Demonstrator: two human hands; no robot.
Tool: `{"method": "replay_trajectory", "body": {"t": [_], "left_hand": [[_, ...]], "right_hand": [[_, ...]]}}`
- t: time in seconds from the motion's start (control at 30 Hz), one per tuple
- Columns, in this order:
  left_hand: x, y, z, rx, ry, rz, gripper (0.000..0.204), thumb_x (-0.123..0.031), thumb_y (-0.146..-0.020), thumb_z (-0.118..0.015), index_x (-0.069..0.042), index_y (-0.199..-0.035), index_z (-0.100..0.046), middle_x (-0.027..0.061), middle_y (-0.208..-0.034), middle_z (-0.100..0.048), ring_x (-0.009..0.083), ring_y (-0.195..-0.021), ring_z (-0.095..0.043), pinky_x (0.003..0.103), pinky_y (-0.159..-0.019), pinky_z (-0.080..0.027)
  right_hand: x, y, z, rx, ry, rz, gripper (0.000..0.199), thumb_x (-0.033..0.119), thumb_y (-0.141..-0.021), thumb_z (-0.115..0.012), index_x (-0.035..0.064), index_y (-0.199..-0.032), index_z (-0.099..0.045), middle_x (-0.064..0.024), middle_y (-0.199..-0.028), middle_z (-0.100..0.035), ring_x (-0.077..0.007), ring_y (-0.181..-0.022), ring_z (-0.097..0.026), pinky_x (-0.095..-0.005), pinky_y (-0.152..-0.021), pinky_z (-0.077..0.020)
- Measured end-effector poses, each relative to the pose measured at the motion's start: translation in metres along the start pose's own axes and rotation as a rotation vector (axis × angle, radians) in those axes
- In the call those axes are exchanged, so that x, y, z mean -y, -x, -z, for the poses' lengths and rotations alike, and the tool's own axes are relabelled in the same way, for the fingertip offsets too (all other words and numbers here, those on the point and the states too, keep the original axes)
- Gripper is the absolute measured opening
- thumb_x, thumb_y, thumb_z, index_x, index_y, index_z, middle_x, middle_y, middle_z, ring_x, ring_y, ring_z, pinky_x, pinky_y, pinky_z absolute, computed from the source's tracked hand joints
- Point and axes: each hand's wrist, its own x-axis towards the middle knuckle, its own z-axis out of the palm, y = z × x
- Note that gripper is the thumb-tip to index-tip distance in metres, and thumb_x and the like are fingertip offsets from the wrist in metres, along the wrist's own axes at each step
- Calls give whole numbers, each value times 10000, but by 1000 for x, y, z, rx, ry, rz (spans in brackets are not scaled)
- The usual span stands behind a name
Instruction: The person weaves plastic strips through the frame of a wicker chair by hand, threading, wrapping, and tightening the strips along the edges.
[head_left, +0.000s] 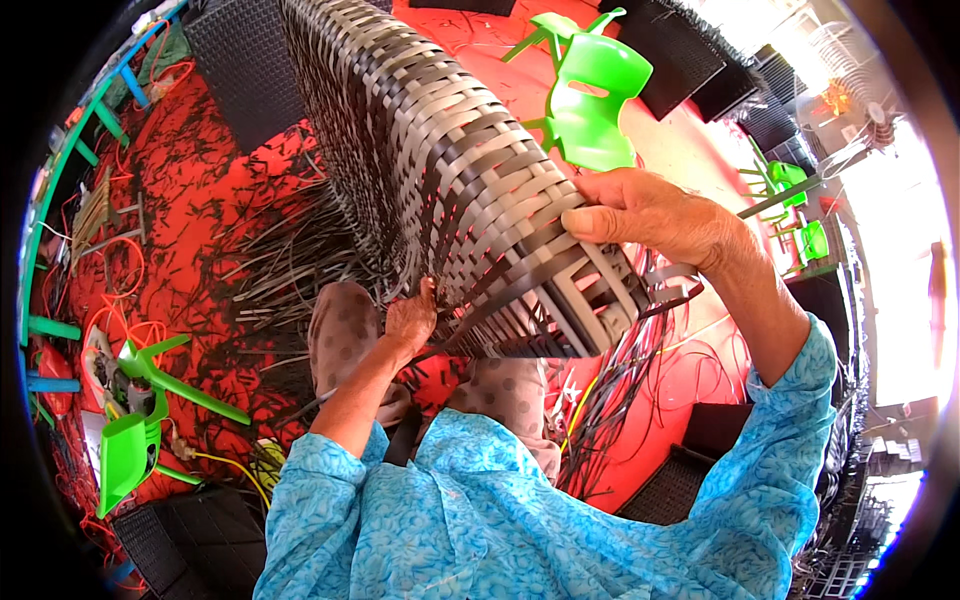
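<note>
Woven panel (440, 130), seemingly mostly done; open corner (608, 305) left to fill.
Right grip (650, 215) pinches panel's edge; left grip (408, 322), at panel's side: cannot tell.

One boxy woven piece (480, 165), long and narrow-edged, in flat strips of grey-brown and near-black. Lies tilted, extending away from the right hand (650, 212), with the near end under that hand's thumb and the lower left side against the left hand (410, 322). Shows tight over-under weave beyond both hands; opens into gaps and bare frame bars (592, 300) just below the right hand. Carries loose strip ends (677, 285) near the right hand's heel.
</note>
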Motion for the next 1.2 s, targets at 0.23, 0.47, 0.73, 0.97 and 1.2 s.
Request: {"method": "replay_trajectory", "body": {"t": [0.23,0.47,0.73,0.97,1.2], "left_hand": [[32,22,33,-68,170,-168,488,-222,-729,-637,-118,-1163,-441,155,-832,-603,324,-836,-588,424,-728,-448],[-61,60,180,-419,953,-283,235,-177,-801,-596,-24,-977,-571,93,-923,-586,204,-846,-567,291,-740,-431],[-96,68,178,26,1262,-346,276,-276,-900,-490,-28,-827,-587,-8,-623,-502,59,-591,-466,216,-517,-374],[-106,88,185,142,1251,-308,308,-281,-901,-487,-22,-757,-573,-25,-538,-431,40,-503,-396,220,-445,-328],[-115,94,211,-155,1139,-384,187,-194,-865,-558,-9,-881,-569,-5,-601,-502,50,-573,-464,232,-511,-391]], "right_hand": [[-13,7,6,-135,-82,-18,470,457,-830,-546,21,-1002,-572,6,-864,-591,-59,-770,-507,-210,-706,-400],[-4,12,14,-64,-111,-25,582,404,-838,-555,-19,-1219,-434,-36,-985,-594,-47,-794,-552,-182,-719,-446],[-10,6,12,-37,-178,-9,644,403,-829,-569,-19,-1274,-371,-63,-1093,-555,-85,-964,-525,-217,-837,-415],[-20,-1,14,-18,-128,39,723,425,-817,-577,-9,-1323,-299,-72,-1146,-522,-93,-966,-522,-215,-836,-416],[-20,0,14,18,-194,-35,731,420,-817,-579,-19,-1324,-287,-86,-1186,-504,-112,-1040,-490,-250,-912,-373]]}}
